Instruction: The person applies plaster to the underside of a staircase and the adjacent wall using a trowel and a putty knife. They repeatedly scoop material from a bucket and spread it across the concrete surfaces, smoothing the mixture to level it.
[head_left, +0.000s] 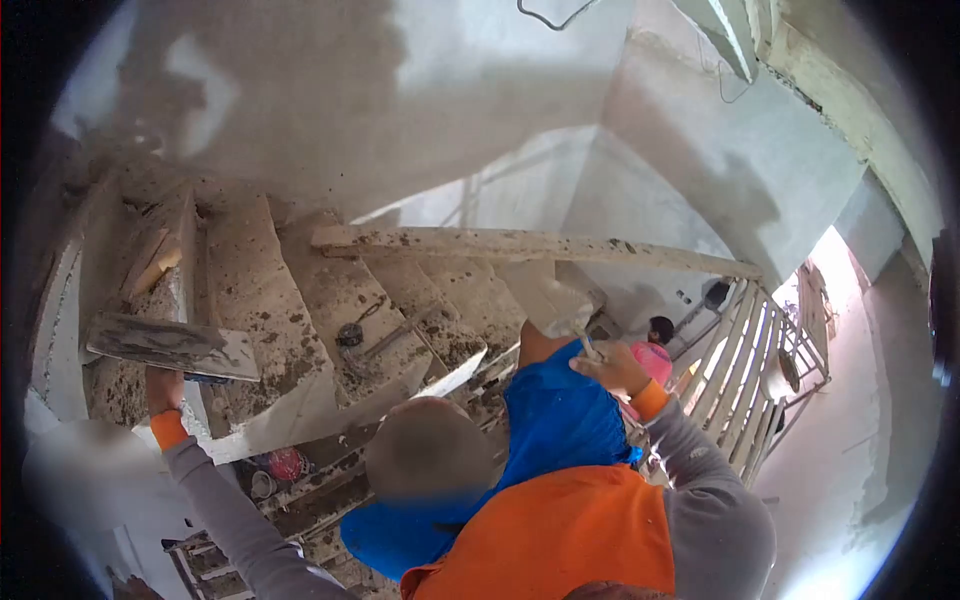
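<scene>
My left hand (164, 388), at the left, is closed around the grip of a plastering float (172, 346). The float's long, flat board is smeared with grey mortar and lies across above my fingers, over the dirty steps. My right hand (612, 368) is wrapped around the handle of a trowel (556, 306), whose pale, mortar-coated blade points up and left toward the lower stairs. Both sleeves are grey with orange cuffs. Blue cloth (560, 410) covers my bent leg beside the right hand.
Concrete stairs (265, 300) spattered with mortar run across the view. A wooden beam (530, 245) lies above them along the wall. A dark tool with a cord (350, 334) rests on one step. A person in pink (652, 362) is lower down, near a wooden slatted frame (735, 360).
</scene>
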